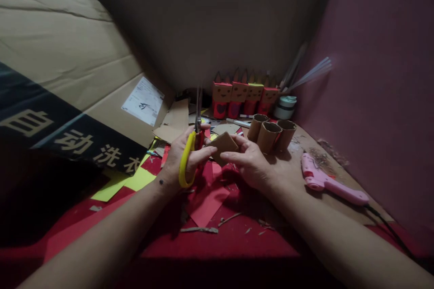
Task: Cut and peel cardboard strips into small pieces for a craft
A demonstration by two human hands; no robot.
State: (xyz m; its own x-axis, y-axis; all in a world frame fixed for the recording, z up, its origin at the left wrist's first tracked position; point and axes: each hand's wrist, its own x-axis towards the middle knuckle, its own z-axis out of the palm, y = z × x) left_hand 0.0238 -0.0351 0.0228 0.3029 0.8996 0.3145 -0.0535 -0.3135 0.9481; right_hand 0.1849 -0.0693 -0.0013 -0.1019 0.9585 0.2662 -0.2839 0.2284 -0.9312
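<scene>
My left hand [183, 151] is closed round a pair of scissors [187, 160] with a yellow and a red handle, its blades pointing up and away. Its thumb also reaches the edge of a small piece of brown cardboard [224, 145]. From the other side my right hand [249, 160] pinches that cardboard between thumb and fingers. Below both hands, red paper [208, 201] lies on the red tablecloth [244, 244]. Three cardboard tubes [270, 137] stand upright just beyond my right hand.
A pink glue gun [330, 183] lies at the right, its cord trailing off. Several red puppet-like tubes with cardboard faces [240, 95] line the back beside a pale blue container [285, 107]. A big cardboard box [84, 76] leans in from the left. Yellow paper [113, 185] and scraps lie about.
</scene>
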